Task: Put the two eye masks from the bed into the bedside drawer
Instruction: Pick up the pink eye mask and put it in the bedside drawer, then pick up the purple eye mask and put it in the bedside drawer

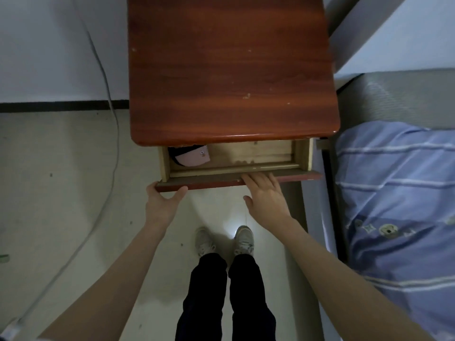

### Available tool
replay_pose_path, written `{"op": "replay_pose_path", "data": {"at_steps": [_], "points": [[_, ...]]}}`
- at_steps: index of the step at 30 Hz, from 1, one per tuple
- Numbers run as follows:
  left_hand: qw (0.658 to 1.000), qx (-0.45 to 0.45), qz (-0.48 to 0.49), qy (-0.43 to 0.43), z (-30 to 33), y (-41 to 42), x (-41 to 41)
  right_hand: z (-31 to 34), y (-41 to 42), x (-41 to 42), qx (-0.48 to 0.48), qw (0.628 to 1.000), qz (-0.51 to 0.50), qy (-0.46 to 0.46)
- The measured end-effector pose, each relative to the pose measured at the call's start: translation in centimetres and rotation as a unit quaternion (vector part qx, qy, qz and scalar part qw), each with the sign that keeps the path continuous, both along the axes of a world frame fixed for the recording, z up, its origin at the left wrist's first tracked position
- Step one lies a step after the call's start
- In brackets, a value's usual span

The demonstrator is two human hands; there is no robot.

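The bedside drawer stands partly pulled out under the red-brown nightstand top. In its left back corner lies a pink eye mask on top of a dark one, both partly hidden under the top. My left hand cups the drawer front's left corner, thumb and fingers around the edge. My right hand rests flat on the drawer front near its middle, fingers spread over the rim. Neither hand holds a mask.
A bed with a blue striped quilt lies at the right, close to the nightstand. A white cable runs down the wall and over the pale floor at the left. My feet stand just before the drawer.
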State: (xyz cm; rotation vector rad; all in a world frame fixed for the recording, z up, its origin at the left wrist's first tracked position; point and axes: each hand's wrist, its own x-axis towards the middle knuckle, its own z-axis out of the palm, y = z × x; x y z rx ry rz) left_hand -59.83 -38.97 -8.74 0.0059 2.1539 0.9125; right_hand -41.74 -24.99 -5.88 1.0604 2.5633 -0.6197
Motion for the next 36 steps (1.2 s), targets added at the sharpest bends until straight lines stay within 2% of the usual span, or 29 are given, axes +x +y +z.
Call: {"op": "replay_pose_path", "data": {"at_steps": [3, 6, 8, 10, 13, 16, 18, 21, 24, 28, 32, 36], "points": [[0.998, -0.015, -0.051, -0.042, 1.6, -0.2, -0.3, 2.0, -0.9, 0.7, -0.064, 0.997, -0.027, -0.033], [0.984, -0.06, -0.161, -0.052, 5.3, -1.1, 0.7, 4.9, -3.1, 3.4, -0.116, 0.989, -0.085, -0.047], [0.959, -0.089, -0.267, -0.006, 7.9, -2.0, 2.0, 6.7, -5.0, 6.1, -0.129, 0.983, -0.127, -0.034], [0.918, -0.09, -0.383, 0.052, 10.9, -2.7, 4.4, 9.0, -7.2, 9.7, -0.116, 0.977, -0.181, -0.013], [0.867, -0.031, -0.489, 0.096, 14.7, -3.8, 8.4, 12.7, -10.9, 15.2, -0.071, 0.957, -0.28, 0.025], [0.796, 0.021, -0.596, 0.103, 17.2, -5.6, 13.7, 16.5, -16.1, 21.4, -0.028, 0.926, -0.373, 0.056], [0.758, 0.041, -0.636, 0.14, 18.8, -6.6, 18.0, 18.6, -19.7, 25.5, 0.01, 0.906, -0.418, 0.071], [0.659, 0.081, -0.721, 0.2, 21.7, -9.7, 26.3, 21.5, -27.4, 32.7, 0.051, 0.871, -0.485, 0.059], [0.594, 0.127, -0.772, 0.186, 23.5, -13.8, 33.9, 23.8, -35.7, 39.2, 0.07, 0.834, -0.545, 0.051], [0.478, 0.169, -0.841, 0.187, 24.8, -19.2, 44.4, 26.3, -47.0, 47.4, 0.091, 0.781, -0.616, 0.034], [0.368, 0.23, -0.881, 0.188, 26.8, -24.2, 55.4, 27.8, -56.1, 55.1, 0.113, 0.702, -0.703, 0.024], [0.266, 0.267, -0.909, 0.177, 27.2, -28.3, 65.3, 27.7, -61.8, 61.6, 0.132, 0.629, -0.765, 0.028]]}}
